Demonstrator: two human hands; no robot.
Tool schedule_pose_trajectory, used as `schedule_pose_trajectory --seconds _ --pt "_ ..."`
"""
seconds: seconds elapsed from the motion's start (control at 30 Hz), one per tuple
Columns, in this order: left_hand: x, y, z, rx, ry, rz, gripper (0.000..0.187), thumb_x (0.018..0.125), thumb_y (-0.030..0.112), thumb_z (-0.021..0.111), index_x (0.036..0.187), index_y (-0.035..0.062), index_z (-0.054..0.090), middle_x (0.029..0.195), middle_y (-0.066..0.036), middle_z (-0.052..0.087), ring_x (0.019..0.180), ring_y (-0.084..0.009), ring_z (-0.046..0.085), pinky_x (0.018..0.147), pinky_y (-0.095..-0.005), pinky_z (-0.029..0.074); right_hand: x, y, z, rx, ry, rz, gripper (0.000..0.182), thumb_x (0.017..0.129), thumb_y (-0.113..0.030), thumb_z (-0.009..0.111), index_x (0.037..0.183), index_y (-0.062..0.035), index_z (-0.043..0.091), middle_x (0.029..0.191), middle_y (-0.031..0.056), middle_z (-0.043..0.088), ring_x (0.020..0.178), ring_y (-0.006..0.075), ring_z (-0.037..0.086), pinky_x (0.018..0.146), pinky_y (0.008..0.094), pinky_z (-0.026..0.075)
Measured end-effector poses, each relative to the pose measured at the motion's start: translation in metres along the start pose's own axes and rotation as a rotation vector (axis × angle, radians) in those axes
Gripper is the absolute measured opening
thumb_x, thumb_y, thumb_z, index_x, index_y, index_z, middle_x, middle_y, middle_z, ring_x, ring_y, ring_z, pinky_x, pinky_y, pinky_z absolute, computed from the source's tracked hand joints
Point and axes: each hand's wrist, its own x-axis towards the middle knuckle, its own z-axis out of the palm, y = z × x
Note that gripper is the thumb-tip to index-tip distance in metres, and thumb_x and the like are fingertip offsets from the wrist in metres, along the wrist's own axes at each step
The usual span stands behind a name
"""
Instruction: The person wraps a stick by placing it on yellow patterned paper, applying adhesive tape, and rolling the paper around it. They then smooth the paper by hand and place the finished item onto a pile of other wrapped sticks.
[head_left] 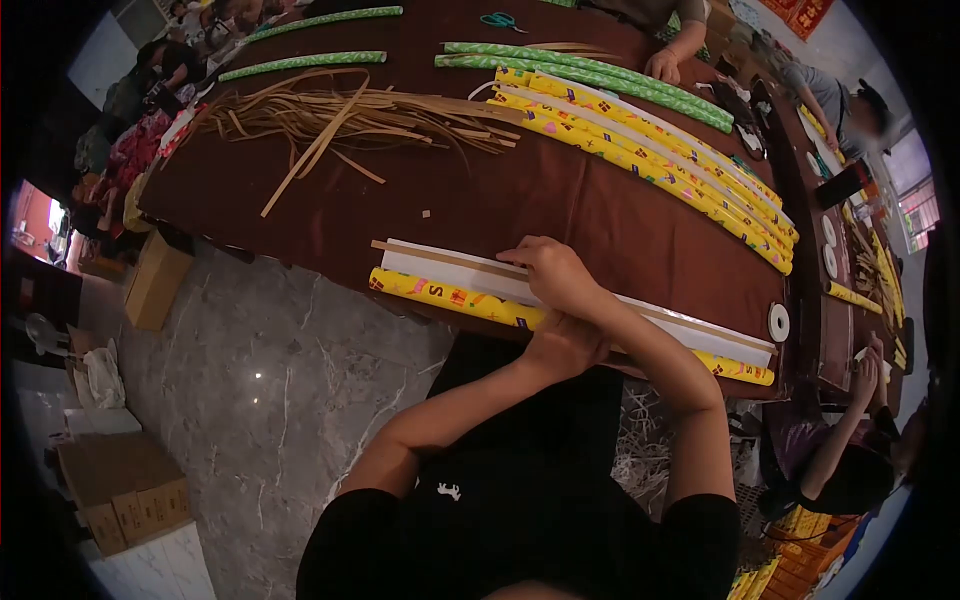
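Observation:
Along the near table edge lies a yellow patterned paper roll (440, 292), its white inner side (430, 262) turned up in a long flap. A thin brown strip (450, 257) runs lengthwise on that white flap. My left hand (565, 345) is closed over the middle of the roll, its fingers partly hidden under my right wrist. Crossing above it, my right hand (556, 275) has curled fingers, with thumb and forefinger at the brown strip. A white tape roll (779, 323) lies near the right end.
Loose brown strips (340, 120) are heaped at the back left. Yellow rolls (650, 165) and green rolls (590, 75) lie farther back, with scissors (503, 21) beyond. A co-worker's hand (663, 66) rests across the table. Another person (840, 450) works at right. Cardboard boxes (125, 490) stand on the floor.

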Motion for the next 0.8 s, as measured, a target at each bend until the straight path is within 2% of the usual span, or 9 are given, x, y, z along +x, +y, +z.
schedule_pose_trajectory --seconds 0.07,0.17,0.3,0.4,0.47,0.5,0.57,0.8 --pt "-0.001 0.001 0.0 0.017 -0.005 0.002 0.029 0.083 0.032 0.067 0.1 0.0085 0.068 0.093 -0.008 0.069 0.086 -0.0243 0.067 0.078 -0.0395 0.052 -0.002 0.002 0.004 -0.1 -0.005 -0.096 0.037 0.077 0.003 0.054 0.104 -0.0103 0.075 0.094 0.011 0.065 0.089 0.0307 0.063 0.079 0.0377 0.053" --pt "0.001 0.002 -0.002 0.042 -0.039 -0.013 0.03 0.082 0.033 0.068 0.101 0.0093 0.069 0.093 -0.007 0.069 0.087 -0.0239 0.067 0.079 -0.0396 0.052 -0.002 -0.007 0.003 -0.2 -0.028 -0.11 0.037 0.077 0.002 0.057 0.105 -0.0133 0.075 0.093 0.0086 0.064 0.088 0.0283 0.061 0.078 0.0378 0.053" --pt "-0.002 0.002 0.0 0.018 -0.089 -0.046 0.031 0.082 0.033 0.069 0.102 0.0102 0.069 0.091 -0.006 0.069 0.088 -0.023 0.067 0.079 -0.0393 0.052 -0.002 -0.006 0.004 -0.272 -0.037 -0.131 0.033 0.078 -0.001 0.058 0.103 -0.0124 0.076 0.091 0.0081 0.063 0.086 0.0258 0.06 0.076 0.0371 0.053" --pt "-0.001 0.002 0.001 0.04 -0.019 -0.011 0.029 0.081 0.033 0.069 0.099 0.0102 0.069 0.089 -0.006 0.069 0.086 -0.0223 0.067 0.078 -0.038 0.052 0.001 0.002 0.007 -0.184 0.048 -0.174 0.031 0.081 0.001 0.055 0.104 -0.0078 0.074 0.091 0.0099 0.063 0.084 0.0267 0.06 0.074 0.0363 0.052" --pt "0.003 0.002 -0.003 0.043 0.016 0.011 0.025 0.081 0.03 0.068 0.093 0.0093 0.069 0.087 -0.007 0.068 0.084 -0.0228 0.065 0.078 -0.0373 0.051 0.004 0.001 0.006 0.171 0.028 0.127 0.034 0.075 0.006 0.053 0.102 -0.0037 0.072 0.088 0.0132 0.063 0.085 0.0296 0.061 0.077 0.0377 0.052" --pt "0.005 0.002 -0.005 0.046 0.051 0.033 0.021 0.081 0.028 0.066 0.088 0.0083 0.069 0.084 -0.008 0.067 0.082 -0.0232 0.064 0.079 -0.0365 0.049 0.004 -0.001 0.004 0.171 0.028 0.127 0.034 0.075 0.006 0.053 0.102 -0.0037 0.072 0.088 0.0132 0.063 0.085 0.0296 0.061 0.077 0.0377 0.052" --pt "0.005 0.002 -0.005 0.047 0.05 0.038 0.021 0.081 0.027 0.066 0.087 0.0075 0.068 0.084 -0.008 0.066 0.083 -0.0235 0.064 0.079 -0.0362 0.049 0.004 -0.004 0.0 0.227 0.022 0.168 0.035 0.075 0.009 0.048 0.102 0.0001 0.07 0.09 0.0159 0.063 0.086 0.0323 0.063 0.079 0.0387 0.051" --pt "0.004 0.001 -0.003 0.035 0.046 0.031 0.018 0.08 0.025 0.066 0.083 0.0079 0.067 0.082 -0.008 0.065 0.081 -0.0234 0.063 0.077 -0.0359 0.049 0.001 0.003 0.001 0.18 0.019 0.092 0.036 0.075 0.009 0.048 0.102 0.0007 0.07 0.095 0.0161 0.063 0.087 0.0328 0.063 0.08 0.0386 0.052"
